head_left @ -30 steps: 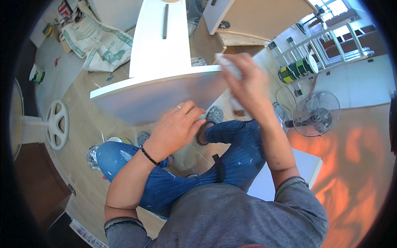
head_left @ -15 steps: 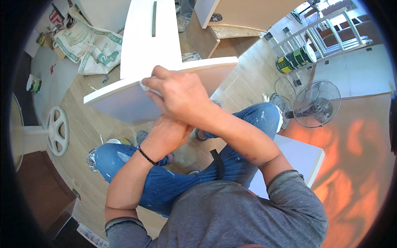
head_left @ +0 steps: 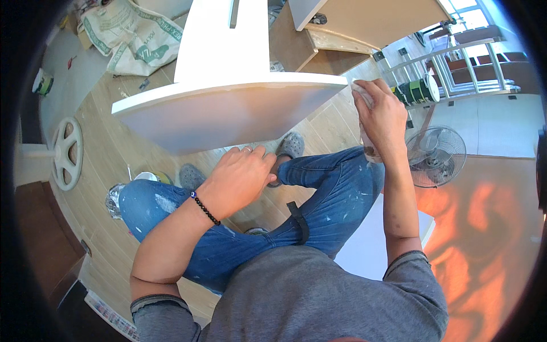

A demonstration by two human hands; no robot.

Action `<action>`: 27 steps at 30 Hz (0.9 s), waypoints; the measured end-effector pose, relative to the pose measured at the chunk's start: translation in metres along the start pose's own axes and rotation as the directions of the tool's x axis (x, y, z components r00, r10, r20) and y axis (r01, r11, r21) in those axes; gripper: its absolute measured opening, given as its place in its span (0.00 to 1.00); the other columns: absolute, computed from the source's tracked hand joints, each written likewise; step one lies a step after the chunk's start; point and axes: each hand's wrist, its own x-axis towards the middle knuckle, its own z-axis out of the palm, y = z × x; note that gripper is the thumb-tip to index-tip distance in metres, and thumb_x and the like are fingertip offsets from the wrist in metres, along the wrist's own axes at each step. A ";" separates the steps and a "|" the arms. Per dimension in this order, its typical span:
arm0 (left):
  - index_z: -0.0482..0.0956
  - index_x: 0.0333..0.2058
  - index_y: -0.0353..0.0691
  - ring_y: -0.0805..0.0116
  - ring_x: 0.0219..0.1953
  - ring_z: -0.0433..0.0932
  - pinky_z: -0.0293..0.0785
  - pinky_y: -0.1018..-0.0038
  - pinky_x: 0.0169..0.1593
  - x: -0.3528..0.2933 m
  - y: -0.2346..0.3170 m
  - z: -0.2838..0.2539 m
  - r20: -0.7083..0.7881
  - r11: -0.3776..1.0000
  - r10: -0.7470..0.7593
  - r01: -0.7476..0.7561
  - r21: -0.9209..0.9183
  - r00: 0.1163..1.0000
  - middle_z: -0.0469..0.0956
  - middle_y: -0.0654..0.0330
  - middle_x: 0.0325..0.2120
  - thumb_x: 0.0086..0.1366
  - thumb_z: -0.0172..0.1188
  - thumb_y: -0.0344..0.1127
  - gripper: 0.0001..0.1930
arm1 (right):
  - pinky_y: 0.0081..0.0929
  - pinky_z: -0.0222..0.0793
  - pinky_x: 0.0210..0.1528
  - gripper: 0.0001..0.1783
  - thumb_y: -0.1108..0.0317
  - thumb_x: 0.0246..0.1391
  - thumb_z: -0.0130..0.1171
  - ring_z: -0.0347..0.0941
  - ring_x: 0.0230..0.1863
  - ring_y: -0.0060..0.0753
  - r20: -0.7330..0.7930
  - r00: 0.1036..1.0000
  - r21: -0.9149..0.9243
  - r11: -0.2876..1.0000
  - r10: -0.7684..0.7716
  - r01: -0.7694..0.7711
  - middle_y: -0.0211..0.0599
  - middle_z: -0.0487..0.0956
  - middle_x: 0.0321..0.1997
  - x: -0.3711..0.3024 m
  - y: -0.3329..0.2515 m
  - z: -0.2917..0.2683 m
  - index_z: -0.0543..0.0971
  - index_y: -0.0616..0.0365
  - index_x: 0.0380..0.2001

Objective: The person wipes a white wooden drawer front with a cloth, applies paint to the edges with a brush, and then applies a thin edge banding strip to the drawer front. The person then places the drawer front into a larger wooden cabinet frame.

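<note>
Beyond the right end of a white panel (head_left: 228, 117), my right hand (head_left: 384, 117) pinches a crumpled whitish cloth or paper (head_left: 363, 105), part of which hangs below the fingers. The panel stands on edge across my front, with a bright top edge and a shaded face toward me. Just below its lower edge is my left hand (head_left: 239, 176), back upward, with a ring and a beaded bracelet (head_left: 205, 208). Its fingers curl away from me, so their tips and anything in them are hidden. Behind the panel extends a long white board (head_left: 219, 51) with a dark slot.
A standing fan (head_left: 437, 157) and a green-and-black bucket (head_left: 419, 91) are on the right, near a ladder (head_left: 473, 68). A woven sack (head_left: 134, 43) lies at far left. A white fan base (head_left: 67, 154) stands left; a white panel (head_left: 364, 239) lies by my right thigh.
My right hand has moved right, off the panel's face and away from my left hand, taking the whitish cloth or paper along. My left hand has shifted slightly right.
</note>
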 end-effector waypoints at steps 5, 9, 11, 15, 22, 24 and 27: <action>0.79 0.48 0.39 0.49 0.40 0.82 0.78 0.57 0.45 0.002 -0.001 0.003 -0.007 1.000 0.022 -0.023 -0.010 1.000 0.78 0.53 0.37 0.68 0.63 0.42 0.15 | 0.41 0.79 0.39 0.12 0.58 0.59 0.65 0.83 0.37 0.47 -0.023 0.997 0.082 0.994 -0.067 0.069 0.33 0.83 0.42 0.009 -0.016 0.014 0.87 0.48 0.42; 0.78 0.47 0.39 0.50 0.41 0.83 0.78 0.57 0.47 0.000 -0.005 0.006 0.032 1.000 -0.026 0.026 0.011 0.999 0.78 0.53 0.38 0.69 0.63 0.43 0.15 | 0.39 0.79 0.38 0.12 0.59 0.59 0.66 0.83 0.37 0.46 -0.017 0.983 0.167 0.968 -0.185 0.185 0.32 0.83 0.42 0.020 -0.050 0.025 0.86 0.50 0.42; 0.78 0.48 0.39 0.50 0.41 0.83 0.78 0.57 0.47 0.001 -0.005 0.007 0.065 0.999 -0.034 0.032 0.022 0.997 0.79 0.53 0.39 0.69 0.62 0.43 0.16 | 0.39 0.78 0.36 0.11 0.60 0.58 0.66 0.83 0.35 0.46 -0.031 0.975 0.227 0.948 -0.222 0.223 0.32 0.82 0.40 0.020 -0.080 0.026 0.86 0.51 0.41; 0.78 0.52 0.40 0.50 0.43 0.83 0.78 0.57 0.49 0.000 -0.005 0.014 0.047 0.999 -0.021 0.019 0.036 0.999 0.79 0.52 0.41 0.69 0.62 0.44 0.18 | 0.41 0.78 0.35 0.09 0.62 0.57 0.66 0.82 0.33 0.47 -0.063 0.928 0.343 0.865 -0.367 0.366 0.34 0.80 0.38 0.029 -0.147 0.040 0.85 0.51 0.40; 0.78 0.54 0.39 0.50 0.42 0.82 0.78 0.58 0.48 -0.001 -0.005 0.008 0.066 0.999 -0.030 0.029 0.015 0.997 0.79 0.52 0.41 0.69 0.62 0.45 0.20 | 0.40 0.78 0.36 0.10 0.62 0.58 0.66 0.82 0.34 0.47 -0.060 0.962 0.330 0.904 -0.268 0.272 0.35 0.81 0.38 0.020 -0.118 0.039 0.86 0.51 0.41; 0.78 0.53 0.39 0.50 0.41 0.82 0.78 0.58 0.48 -0.003 -0.003 0.006 0.069 0.999 -0.037 0.035 0.033 0.997 0.79 0.52 0.39 0.69 0.62 0.45 0.20 | 0.40 0.79 0.38 0.11 0.61 0.58 0.65 0.83 0.36 0.48 -0.009 0.992 0.272 0.954 -0.129 0.127 0.36 0.83 0.41 0.011 -0.072 0.031 0.86 0.51 0.43; 0.79 0.53 0.39 0.51 0.41 0.82 0.78 0.58 0.47 -0.003 0.000 0.003 0.075 0.998 -0.030 0.027 0.049 0.997 0.78 0.53 0.38 0.69 0.63 0.45 0.20 | 0.42 0.79 0.41 0.12 0.59 0.59 0.64 0.83 0.39 0.49 0.033 0.999 -0.040 0.999 0.015 -0.013 0.36 0.84 0.43 0.002 0.004 0.014 0.87 0.49 0.43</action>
